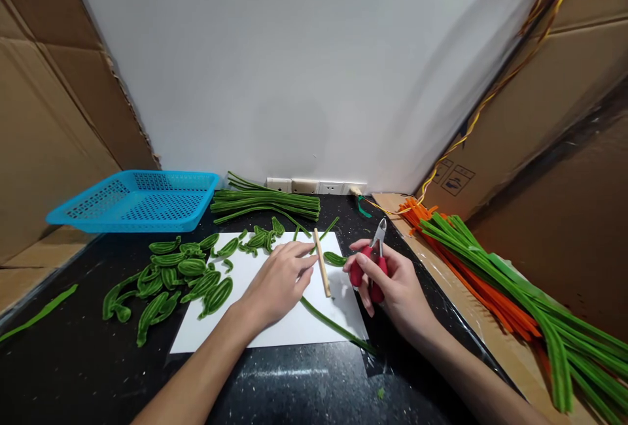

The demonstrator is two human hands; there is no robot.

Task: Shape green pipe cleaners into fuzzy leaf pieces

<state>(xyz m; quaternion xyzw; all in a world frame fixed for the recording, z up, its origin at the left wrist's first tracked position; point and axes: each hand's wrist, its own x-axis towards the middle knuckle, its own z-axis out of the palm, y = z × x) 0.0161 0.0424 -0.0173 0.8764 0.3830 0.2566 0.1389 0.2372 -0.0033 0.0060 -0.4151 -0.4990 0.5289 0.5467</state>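
Note:
My right hand (392, 281) grips a pair of red-handled diagonal cutters (379, 237), with the jaws pointing up and away from me. My left hand (284, 276) rests palm down over a white sheet of paper (206, 333), its fingers apart. Those fingertips are beside a thin wooden stick (322, 263); whether they touch it is unclear. A green pipe cleaner (338, 328) runs from near the left thumb to the paper's lower right corner. Between the hands lies a green looped leaf (335, 259). Several more pipe-cleaner leaves (191, 267) are spread left of my left hand.
A blue perforated basket (142, 201) stands at the back left. Behind the paper lies a bundle of green pipe cleaners (267, 203). Green strands (510, 288) and orange strands (483, 291) lie on cardboard at the right. Sockets (331, 187) line the wall's base.

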